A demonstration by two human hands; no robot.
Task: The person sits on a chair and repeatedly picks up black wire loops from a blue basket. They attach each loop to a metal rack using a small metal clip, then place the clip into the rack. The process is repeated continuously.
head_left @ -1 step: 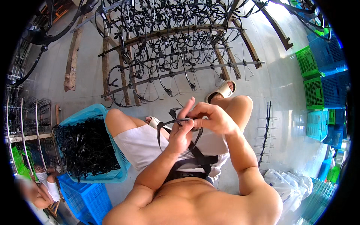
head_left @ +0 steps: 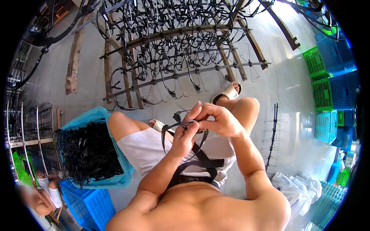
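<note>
My left hand (head_left: pixel 183 138) is closed round a thin black hoop-shaped piece (head_left: pixel 163 139) with small dark tabs, held above my lap between my knees. My right hand (head_left: pixel 223 120) meets it from the right, with thumb and index finger pinched at the piece beside the left fingertips. The fingers hide part of the piece, so where each fingertip touches is hard to make out. Many similar black looped pieces hang on a metal rack (head_left: pixel 200 70) in front of me.
On my left stands a light-blue basket (head_left: pixel 125 178) heaped with black strips (head_left: pixel 90 152), near a blue crate (head_left: pixel 90 208). A hooked rod (head_left: pixel 274 136) lies on the floor at right, near white plastic bags (head_left: pixel 295 190). Green and blue crates (head_left: pixel 322 94) are stacked far right. Another person (head_left: pixel 44 196) sits lower left.
My left fingers have drawn in slightly toward the right hand. The black hoop-shaped piece stays in nearly the same place.
</note>
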